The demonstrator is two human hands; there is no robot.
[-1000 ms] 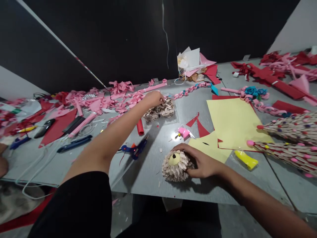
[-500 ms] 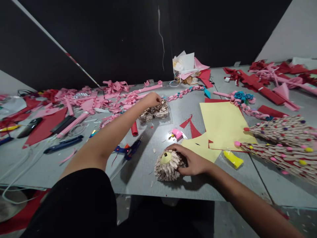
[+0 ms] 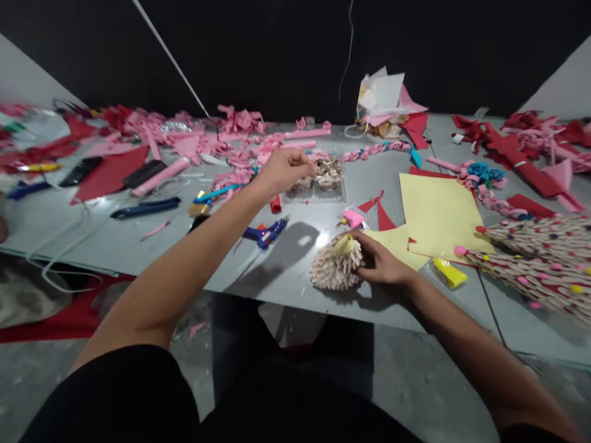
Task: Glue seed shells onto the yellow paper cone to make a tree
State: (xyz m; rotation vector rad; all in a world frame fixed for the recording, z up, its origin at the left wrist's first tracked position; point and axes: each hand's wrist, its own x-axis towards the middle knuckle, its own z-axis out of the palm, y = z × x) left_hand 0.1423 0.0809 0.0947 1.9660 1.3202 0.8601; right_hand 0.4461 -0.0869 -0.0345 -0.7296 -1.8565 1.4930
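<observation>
My right hand (image 3: 381,261) is closed on the right side of a rounded craft figure (image 3: 335,274). The figure is covered in pale, overlapping, seed-like flakes, with a yellow piece on its top, and rests on the table. My left hand (image 3: 289,169) is raised over a clear plastic tray (image 3: 339,198), thumb and fingers pinched together. Whatever the pinch holds is too small to make out. Brown and pale flakes (image 3: 327,172) fill the tray's compartments. A blue glue gun (image 3: 265,234) lies below my left forearm.
Yellow sheets (image 3: 438,206) and a yellow packet (image 3: 449,272) lie to the right, beside flake-covered cones with coloured balls (image 3: 530,271). Pink paper scraps (image 3: 240,120) crowd the back left. Dark blue pliers-like tool (image 3: 146,208) and white cords (image 3: 55,237) lie at left.
My left hand has lifted from the flakes and drawn back slightly left of them. The craft figure has turned in my right hand, so its yellow piece shows from another side. The view has shifted.
</observation>
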